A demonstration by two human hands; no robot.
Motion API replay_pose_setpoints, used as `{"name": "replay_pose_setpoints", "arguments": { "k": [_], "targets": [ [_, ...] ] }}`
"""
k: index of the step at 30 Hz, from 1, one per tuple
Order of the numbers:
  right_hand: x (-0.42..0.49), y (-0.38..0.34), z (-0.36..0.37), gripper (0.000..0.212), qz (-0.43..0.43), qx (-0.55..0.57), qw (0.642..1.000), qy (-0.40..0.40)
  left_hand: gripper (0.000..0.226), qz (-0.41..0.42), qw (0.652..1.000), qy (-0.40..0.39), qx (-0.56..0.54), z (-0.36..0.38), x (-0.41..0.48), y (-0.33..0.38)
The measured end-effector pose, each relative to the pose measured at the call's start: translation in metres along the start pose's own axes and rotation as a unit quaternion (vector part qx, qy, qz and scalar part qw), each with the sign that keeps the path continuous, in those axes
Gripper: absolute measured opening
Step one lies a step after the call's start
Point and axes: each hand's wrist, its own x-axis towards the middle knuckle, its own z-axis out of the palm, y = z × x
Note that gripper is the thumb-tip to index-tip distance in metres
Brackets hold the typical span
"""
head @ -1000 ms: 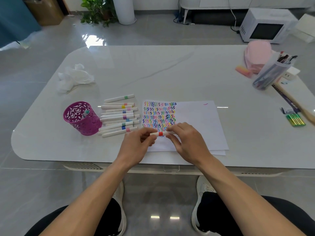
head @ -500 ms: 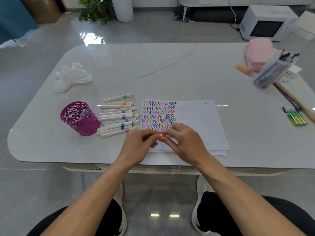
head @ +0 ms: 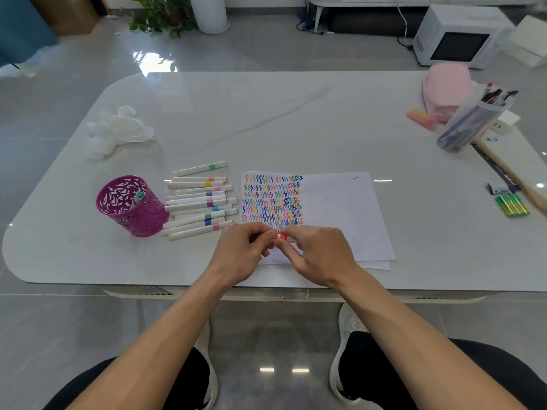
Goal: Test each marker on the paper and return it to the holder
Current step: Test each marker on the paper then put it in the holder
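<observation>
Broadly, the pale surface (head: 296, 119) carries everything for the job. The paper (head: 340, 217) lies at its near middle, and its left part is already packed with rows of coloured squiggles while the right part is almost bare. So plenty of testing looks done.

Returning lags behind, judging by the layout. The purple holder (head: 139, 220) stands left of the paper with only one marker (head: 138, 196) showing inside it. A row of loose markers (head: 198, 202) lies flat between holder and paper, about a dozen of them. Which of these have been tried cannot be told.

Both forearms reach in from the near edge and meet over the paper's near left corner. The left hand (head: 242, 250) and right hand (head: 319, 253) face each other with fingers curled, knuckles up, fingertips nearly touching. Between them they pinch the red-banded marker (head: 283, 237), held roughly level just above the sheet. Only its red band and a sliver of white barrel show. Whether the cap is coming off or going on cannot be told, as the fingers hide both ends.
</observation>
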Motion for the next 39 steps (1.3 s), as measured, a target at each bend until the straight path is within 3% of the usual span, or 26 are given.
{"name": "replay_pose_setpoints", "arguments": {
  "k": [7,12,19,22,25,29,31,36,39],
  "targets": [
    [-0.001,0.000,-0.001,0.034,-0.013,-0.017,1.000,0.016,0.012,-0.009,1.000,-0.018,-0.015,0.000,0.002,0.001],
    [0.000,-0.002,-0.002,0.043,0.000,-0.008,0.999,0.034,0.009,-0.010,0.999,-0.005,-0.033,-0.008,0.004,0.003],
    [0.003,-0.002,-0.011,0.034,0.094,0.052,0.993,-0.044,0.013,-0.003,0.998,0.063,0.001,-0.011,0.007,-0.002],
    [0.002,0.003,-0.017,0.031,0.134,0.177,0.974,-0.043,0.011,0.010,0.996,0.079,0.050,-0.014,0.009,-0.007],
    [0.005,0.006,-0.020,0.027,0.162,0.287,0.944,-0.019,0.022,0.037,0.991,0.047,0.120,-0.011,0.008,-0.011],
    [0.012,0.005,-0.026,0.040,0.265,0.467,0.843,0.008,0.034,0.065,0.978,0.002,0.197,-0.006,0.005,-0.014],
    [0.012,0.007,-0.028,0.036,0.279,0.509,0.814,0.015,0.038,0.064,0.972,-0.011,0.228,-0.004,0.004,-0.014],
    [0.007,0.006,-0.024,0.018,0.255,0.464,0.848,0.006,0.039,0.083,0.959,-0.024,0.271,0.000,0.004,-0.015],
    [0.006,0.003,-0.020,0.019,0.269,0.471,0.840,0.011,0.037,0.082,0.958,-0.029,0.272,0.003,0.004,-0.015]
  ]
}}
